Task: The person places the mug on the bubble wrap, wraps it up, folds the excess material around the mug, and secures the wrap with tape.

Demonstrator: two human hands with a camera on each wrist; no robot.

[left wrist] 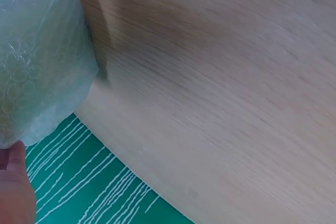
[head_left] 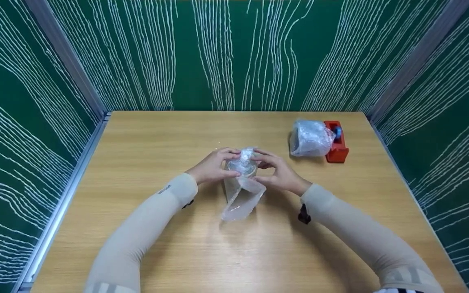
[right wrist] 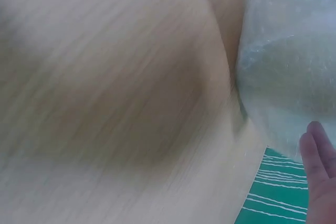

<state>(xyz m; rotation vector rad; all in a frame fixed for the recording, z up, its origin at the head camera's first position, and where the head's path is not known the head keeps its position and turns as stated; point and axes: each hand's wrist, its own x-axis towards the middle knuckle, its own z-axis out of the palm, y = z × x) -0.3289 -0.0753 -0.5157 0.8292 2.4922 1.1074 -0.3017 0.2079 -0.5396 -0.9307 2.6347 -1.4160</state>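
Observation:
Mid-table in the head view is a round, clear container in bubble wrap [head_left: 243, 162], its curved edge showing through the wrap. Toward the person, a loose flap of the wrap [head_left: 244, 203] stands open like a pocket. My left hand [head_left: 216, 166] holds the bundle from the left, thumb toward the near side and fingers at the far side. From the right, my right hand [head_left: 278, 171] grips it with spread fingers and thumb. Both wrist views show the bubble wrap [left wrist: 42, 61] close up, with fingertips [right wrist: 314, 150] of the right hand against its lower edge.
A second bubble-wrapped bundle [head_left: 311, 138] lies at the back right. Against its right side stands a red tape dispenser [head_left: 337, 154] with a blue roll core. Green panels with white lines [head_left: 185, 57] rise at the back and both sides of the wooden table [head_left: 157, 134].

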